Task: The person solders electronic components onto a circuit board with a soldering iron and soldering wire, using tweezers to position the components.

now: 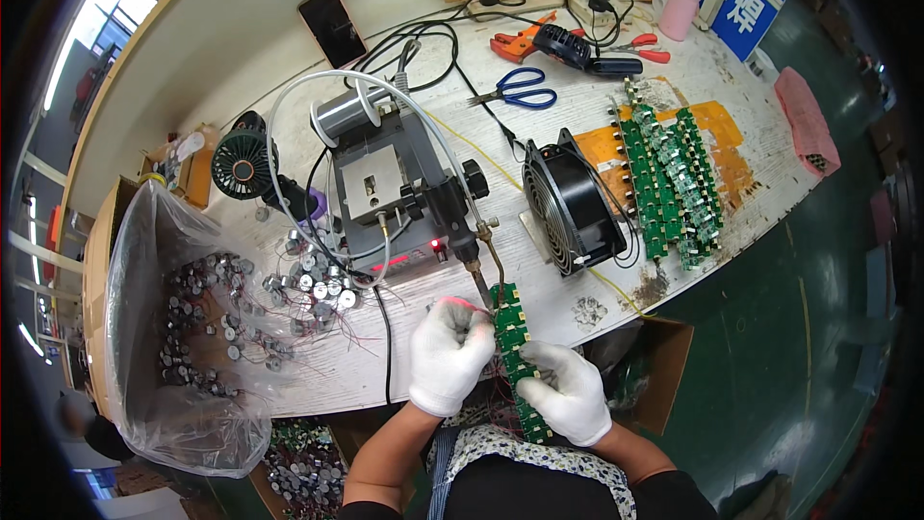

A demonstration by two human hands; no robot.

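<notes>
A long green circuit board strip [511, 318] runs from below the soldering tip toward my body, over the table's near edge. My right hand [568, 393], in a white glove, grips the strip's right edge between thumb and fingers. My left hand [449, 354], also gloved in white, is pinched closed at the strip's left edge near its far end; what lies in its fingertips is too small to make out. Just beyond those fingertips, the soldering iron [468, 248] in its stand points down at the strip, beside a thin brass-coloured feed tube [498, 260]. Thin red wires hang below my left hand.
Small round motors [318, 281] with red wires lie left, some in a plastic-lined box [130, 327]. A black fan [575, 207] stands right of the iron, before more board strips [664, 178]. Behind are blue scissors [525, 89], a phone [332, 27], cables, pliers [520, 41] and a solder spool [346, 117].
</notes>
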